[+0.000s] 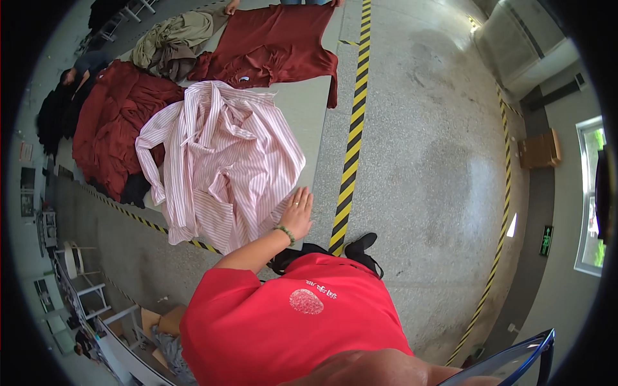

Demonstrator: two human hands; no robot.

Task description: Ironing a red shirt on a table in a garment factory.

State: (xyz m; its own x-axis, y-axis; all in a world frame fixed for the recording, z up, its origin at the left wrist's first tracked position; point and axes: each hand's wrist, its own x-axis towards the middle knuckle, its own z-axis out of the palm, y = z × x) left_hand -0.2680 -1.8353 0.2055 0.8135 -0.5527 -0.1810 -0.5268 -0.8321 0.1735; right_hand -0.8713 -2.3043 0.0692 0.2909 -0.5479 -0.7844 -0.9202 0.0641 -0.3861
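A pink-and-white striped shirt (219, 154) lies crumpled and spread on a pale table (302, 109) in front of me. My left hand (297, 212), with a green bead bracelet and a ring, rests flat on the shirt's near right edge and holds nothing. My left forearm reaches it from my red T-shirt at the lower edge. My right hand is out of view. At the table's far end a dark red garment (273, 42) is laid out flat, and another person's hands (230, 8) touch its far edge.
A heap of dark red clothes (109, 122), an olive garment (174, 38) and black clothes (55, 109) lie left of the shirt. Yellow-black floor tape (351, 148) runs along the table's right side. A cardboard box (539, 149) stands by the right wall. My shoes (360, 248) are on the concrete floor.
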